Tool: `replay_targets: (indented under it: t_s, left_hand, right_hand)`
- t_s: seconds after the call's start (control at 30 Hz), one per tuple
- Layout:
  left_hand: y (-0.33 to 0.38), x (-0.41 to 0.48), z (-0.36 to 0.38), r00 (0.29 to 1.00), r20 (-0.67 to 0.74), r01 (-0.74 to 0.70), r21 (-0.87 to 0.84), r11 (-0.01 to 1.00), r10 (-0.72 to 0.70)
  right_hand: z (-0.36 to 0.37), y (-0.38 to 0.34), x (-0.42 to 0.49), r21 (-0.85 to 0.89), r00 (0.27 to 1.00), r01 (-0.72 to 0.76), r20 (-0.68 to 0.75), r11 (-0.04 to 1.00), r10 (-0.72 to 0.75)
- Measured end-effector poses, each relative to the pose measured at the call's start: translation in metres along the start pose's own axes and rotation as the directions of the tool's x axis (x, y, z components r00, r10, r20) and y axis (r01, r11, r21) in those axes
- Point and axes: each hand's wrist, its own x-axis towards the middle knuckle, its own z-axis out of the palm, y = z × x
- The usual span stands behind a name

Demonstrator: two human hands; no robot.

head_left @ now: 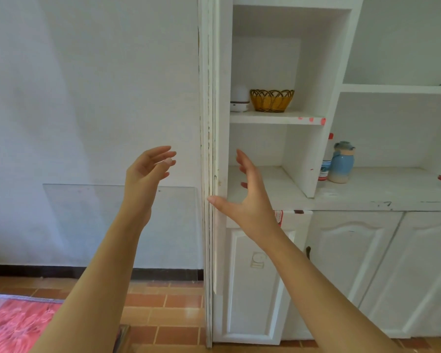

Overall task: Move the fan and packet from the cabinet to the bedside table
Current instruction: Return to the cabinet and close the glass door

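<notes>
The white cabinet fills the right half of the view, with open compartments above and closed doors below. The bedside table is not in view.

Both arms are raised in front of the cabinet. The right hand is in front of the lower open compartment, and its thumb points to 9 o'clock towards the cabinet's left edge. The left hand is further left, in front of the bare wall and clear of the cabinet. On both hands the fingers are spread and loose, and neither hand holds or touches anything.

A shelf above the right hand carries a woven basket. Just beside the basket, at its 9 o'clock, stands a white domed object. This object may be the fan, though I cannot tell for certain, and no packet is plainly visible. If the packet is here, it could be lying inside the basket, but the basket's inside is hidden from view.

From the right hand the domed object lies almost straight up at 12 o'clock, and the basket is near 1 o'clock. From the left hand both lie at about 2 o'clock, past the cabinet's side post. The right hand is therefore the nearer one, and its reach would be upward and inward. The domed object stands upright, so a grip around its sides looks suitable.

A blue and beige flask stands well apart at the right hand's 2 o'clock and has no part in the task.
</notes>
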Motion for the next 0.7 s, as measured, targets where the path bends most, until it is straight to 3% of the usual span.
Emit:
replay_targets:
  t_s: [0.27,0.7]
  left_hand:
    - [-0.011,0.008,0.015,0.998,0.054,0.015,-0.015,1.0,-0.014]
    - [-0.028,0.017,0.047,0.985,0.171,0.031,-0.052,0.998,-0.022]
  right_hand:
    - [-0.008,0.0,0.002,-0.092,0.994,0.106,-0.003,0.99,-0.106]
    - [-0.031,0.0,-0.002,-0.471,0.968,0.227,0.013,0.852,-0.25]
